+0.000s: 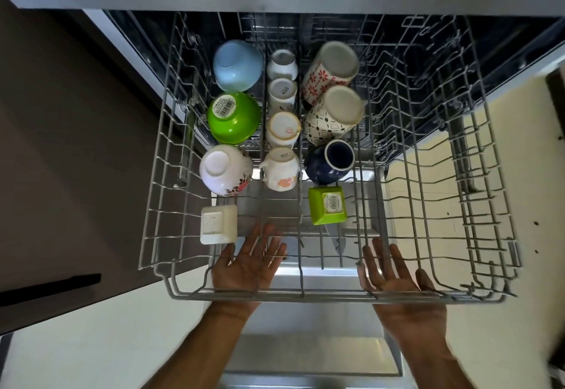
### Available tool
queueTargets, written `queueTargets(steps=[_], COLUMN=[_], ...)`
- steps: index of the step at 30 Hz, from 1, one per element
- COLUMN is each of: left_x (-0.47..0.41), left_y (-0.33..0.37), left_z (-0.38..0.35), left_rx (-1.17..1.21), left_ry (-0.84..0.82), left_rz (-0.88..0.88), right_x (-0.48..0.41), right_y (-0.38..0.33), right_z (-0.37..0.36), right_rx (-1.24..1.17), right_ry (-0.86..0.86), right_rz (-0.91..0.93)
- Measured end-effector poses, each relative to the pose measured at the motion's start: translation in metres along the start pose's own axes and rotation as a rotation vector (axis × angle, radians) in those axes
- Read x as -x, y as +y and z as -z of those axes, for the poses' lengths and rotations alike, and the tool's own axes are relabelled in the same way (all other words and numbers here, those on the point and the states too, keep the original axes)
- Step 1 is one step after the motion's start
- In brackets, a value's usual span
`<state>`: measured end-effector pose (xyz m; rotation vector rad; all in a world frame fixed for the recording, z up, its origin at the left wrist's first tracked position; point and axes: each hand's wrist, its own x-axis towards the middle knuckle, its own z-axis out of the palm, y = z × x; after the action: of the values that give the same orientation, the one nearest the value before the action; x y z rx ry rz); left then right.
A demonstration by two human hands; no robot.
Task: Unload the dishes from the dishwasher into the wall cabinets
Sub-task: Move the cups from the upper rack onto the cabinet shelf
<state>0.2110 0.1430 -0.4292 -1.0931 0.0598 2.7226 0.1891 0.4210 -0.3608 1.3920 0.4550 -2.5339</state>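
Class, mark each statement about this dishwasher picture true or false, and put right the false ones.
1. Neither hand holds a dish. True: the left hand and right hand are open, fingers straight.
2. The round green bowl sits between the blue bowl and the flowered white bowl. True.
3. The round green bowl stands mouth up. False: its base, with a barcode sticker, faces up.
4. The right side of the rack is full of plates. False: no dishes stand there.
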Motion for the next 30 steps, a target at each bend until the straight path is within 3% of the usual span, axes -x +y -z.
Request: queueTargets(steps=[3, 7, 11, 13, 16, 20, 24, 30], left_x=[0.01, 0.028, 0.058, 0.076, 0.102, 0.133, 0.149, 0.165], left_y=[-0.003, -0.009, 0.0, 0.009, 0.019, 0.016, 0.022, 0.033], left_z=[-0.006, -0.012, -0.015, -0.024, -0.048, -0.077, -0.086, -0.137], left_rx=[-0.021, -0.134, -0.107, -0.153, -0.293, -0.485, -0.624, -1.138], left_ry=[0.045, 0.223, 0.384, 0.461, 0.643, 0.815, 0.919, 0.787], left_rz=[-0.018, -0.062, -0.183, -0.265, -0.406, -0.474, -0.546, -0.805], right_x=[0.008, 0.025, 0.05, 0.068, 0.096, 0.119, 0.117, 0.092], right_y=[0.003, 0.008, 0.008, 0.006, 0.006, 0.017, 0.027, 0.036], right_z=[0.001, 0.002, -0.002, -0.016, -0.04, -0.069, -0.101, -0.144], right_rx=[0.012, 0.233, 0.401, 0.394, 0.504, 0.935, 1.358, 1.615], right_ry=[0.058, 0.216, 0.466, 0.502, 0.438, 0.216, 0.053, -0.078], right_rz=[0.041, 0.123, 0.361, 0.459, 0.654, 0.854, 0.812, 0.718])
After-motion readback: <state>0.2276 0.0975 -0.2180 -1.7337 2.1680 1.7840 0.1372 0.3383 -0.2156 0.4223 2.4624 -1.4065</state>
